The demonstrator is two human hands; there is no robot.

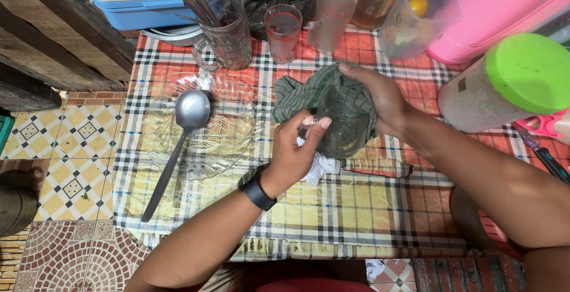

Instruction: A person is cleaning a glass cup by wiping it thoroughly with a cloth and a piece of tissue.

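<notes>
The left hand gripped a clear glass above the checked table, while the right hand clasped a green cloth around it. Pressed too hard, the smooth glass could have slipped and struck the glass dish nearby.

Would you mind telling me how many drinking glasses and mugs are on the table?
4: a glass in the hands, a mug holding cutlery, a red-printed glass, and a mug beside it. Others may be hidden behind.
</notes>
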